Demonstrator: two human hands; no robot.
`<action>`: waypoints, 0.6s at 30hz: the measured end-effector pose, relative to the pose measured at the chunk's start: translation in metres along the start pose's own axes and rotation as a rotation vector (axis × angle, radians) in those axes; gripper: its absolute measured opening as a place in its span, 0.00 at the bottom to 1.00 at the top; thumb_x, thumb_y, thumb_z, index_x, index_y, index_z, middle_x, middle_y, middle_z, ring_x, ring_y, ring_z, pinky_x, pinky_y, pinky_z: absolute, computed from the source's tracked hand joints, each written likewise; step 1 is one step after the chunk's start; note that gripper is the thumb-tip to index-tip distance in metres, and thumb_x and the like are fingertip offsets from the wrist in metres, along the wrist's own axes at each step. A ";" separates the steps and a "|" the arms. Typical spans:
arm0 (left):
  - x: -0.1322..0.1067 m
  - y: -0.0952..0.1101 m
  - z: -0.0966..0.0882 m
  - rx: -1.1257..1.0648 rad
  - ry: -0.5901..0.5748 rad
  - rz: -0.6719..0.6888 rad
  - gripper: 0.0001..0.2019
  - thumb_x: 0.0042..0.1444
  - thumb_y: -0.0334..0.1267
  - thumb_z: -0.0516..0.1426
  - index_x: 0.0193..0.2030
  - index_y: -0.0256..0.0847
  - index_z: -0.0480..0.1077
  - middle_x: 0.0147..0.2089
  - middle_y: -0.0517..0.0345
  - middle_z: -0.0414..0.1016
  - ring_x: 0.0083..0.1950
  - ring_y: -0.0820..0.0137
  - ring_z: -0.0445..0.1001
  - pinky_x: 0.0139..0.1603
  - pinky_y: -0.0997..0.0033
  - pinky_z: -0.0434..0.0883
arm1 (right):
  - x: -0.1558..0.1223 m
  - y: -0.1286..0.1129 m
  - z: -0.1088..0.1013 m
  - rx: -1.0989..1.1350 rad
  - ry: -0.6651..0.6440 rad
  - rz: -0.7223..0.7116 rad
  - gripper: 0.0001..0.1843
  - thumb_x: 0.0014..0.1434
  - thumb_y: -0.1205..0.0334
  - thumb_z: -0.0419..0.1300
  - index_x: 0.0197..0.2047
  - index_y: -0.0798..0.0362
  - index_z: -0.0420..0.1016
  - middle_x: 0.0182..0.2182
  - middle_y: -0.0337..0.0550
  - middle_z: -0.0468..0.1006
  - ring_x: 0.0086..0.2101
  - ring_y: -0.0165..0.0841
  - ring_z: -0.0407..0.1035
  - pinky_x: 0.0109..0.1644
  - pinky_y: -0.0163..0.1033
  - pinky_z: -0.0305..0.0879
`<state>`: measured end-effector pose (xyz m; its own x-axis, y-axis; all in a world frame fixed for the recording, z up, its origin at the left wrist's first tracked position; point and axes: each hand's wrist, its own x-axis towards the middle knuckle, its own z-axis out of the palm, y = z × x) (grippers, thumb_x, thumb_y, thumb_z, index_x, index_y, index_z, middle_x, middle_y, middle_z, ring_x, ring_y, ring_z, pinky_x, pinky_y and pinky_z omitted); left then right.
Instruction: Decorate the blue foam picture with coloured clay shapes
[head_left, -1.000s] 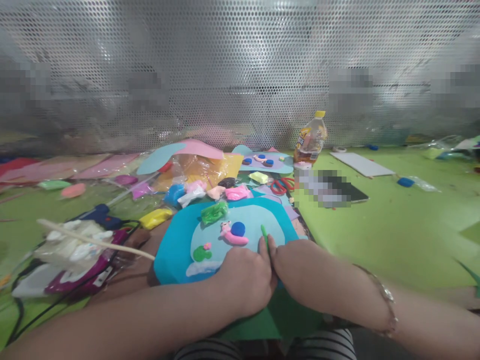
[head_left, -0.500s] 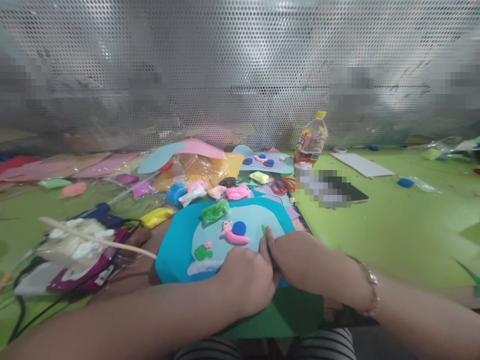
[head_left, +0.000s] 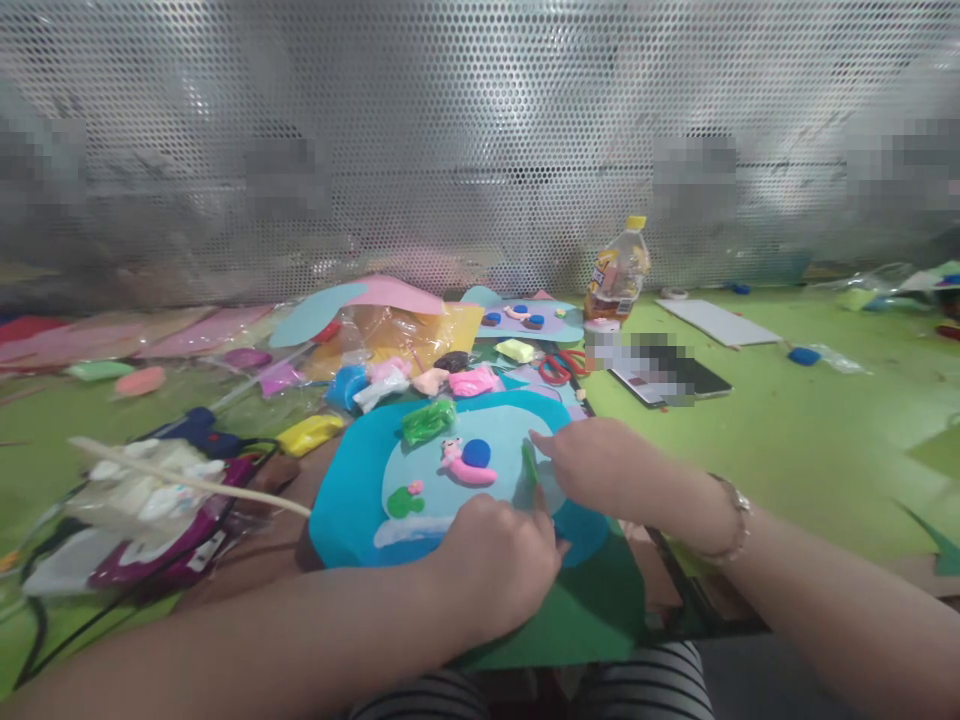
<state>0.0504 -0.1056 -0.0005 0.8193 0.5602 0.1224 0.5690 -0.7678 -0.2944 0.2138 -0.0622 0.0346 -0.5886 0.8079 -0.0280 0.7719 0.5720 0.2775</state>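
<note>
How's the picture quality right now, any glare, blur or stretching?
In the head view, bright glare flecks the perforated metal panel, and blocky pixelation hides patches of it; in the head view, the plastic around the green clay shines; also in the head view, the green strip by the left hand looks blurred, and both forearms seem stretched.

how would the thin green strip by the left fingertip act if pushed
Probably light and floppy: the green strip is slim and small. Its matte, clay-like look suggests it may dent. Lying low on the pale blue panel, it seems unlikely to tip.
</note>
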 end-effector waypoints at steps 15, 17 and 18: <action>-0.005 0.001 0.012 0.083 0.240 0.133 0.12 0.56 0.34 0.55 0.43 0.27 0.73 0.19 0.56 0.68 0.18 0.67 0.67 0.14 0.70 0.60 | -0.012 -0.010 -0.001 0.055 -0.046 -0.138 0.17 0.59 0.70 0.48 0.49 0.60 0.71 0.21 0.41 0.70 0.18 0.29 0.55 0.22 0.39 0.36; -0.005 0.002 0.012 0.084 0.257 0.141 0.10 0.55 0.34 0.57 0.40 0.28 0.73 0.19 0.56 0.68 0.18 0.67 0.67 0.14 0.70 0.60 | -0.014 -0.011 -0.004 0.067 -0.050 -0.133 0.15 0.60 0.70 0.47 0.45 0.58 0.73 0.20 0.40 0.70 0.18 0.29 0.55 0.22 0.39 0.35; -0.005 0.002 0.012 0.082 0.262 0.131 0.09 0.54 0.34 0.57 0.38 0.29 0.73 0.19 0.56 0.67 0.18 0.67 0.66 0.14 0.69 0.60 | -0.015 -0.012 -0.005 0.074 -0.051 -0.130 0.15 0.60 0.70 0.48 0.44 0.58 0.73 0.20 0.40 0.70 0.18 0.29 0.54 0.22 0.39 0.35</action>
<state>0.0467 -0.1065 -0.0130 0.8819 0.3502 0.3157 0.4582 -0.7946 -0.3984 0.2121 -0.0815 0.0368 -0.6730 0.7316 -0.1085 0.7068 0.6794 0.1973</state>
